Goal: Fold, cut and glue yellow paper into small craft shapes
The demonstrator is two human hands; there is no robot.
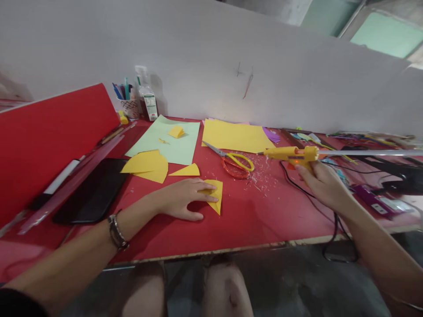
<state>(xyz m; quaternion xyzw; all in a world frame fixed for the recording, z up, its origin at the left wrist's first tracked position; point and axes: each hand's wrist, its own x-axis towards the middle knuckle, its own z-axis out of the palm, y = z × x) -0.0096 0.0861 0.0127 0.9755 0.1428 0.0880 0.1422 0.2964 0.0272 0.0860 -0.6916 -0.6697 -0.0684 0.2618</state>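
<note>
My left hand (185,198) lies palm down on the red tabletop, its fingers stretched out over a small folded yellow paper piece (217,204). My right hand (322,182) is wrapped round the handle of a yellow hot glue gun (287,152), held above the table with its nozzle pointing left. A small orange light glows on the gun, and a long clear glue stick (366,152) runs out of its back. Beyond my left hand lie a narrow yellow paper wedge (188,170) and overlapping fan-shaped yellow paper pieces (147,166). Scissors (231,160) with red and yellow handles rest between the hands.
A pale green sheet (180,152) and a yellow sheet (236,135) lie at the back. A black phone (92,191) is on the left. A pen cup (129,108) and a bottle (148,99) stand by the wall. The gun's black cable (337,233) loops over the front edge.
</note>
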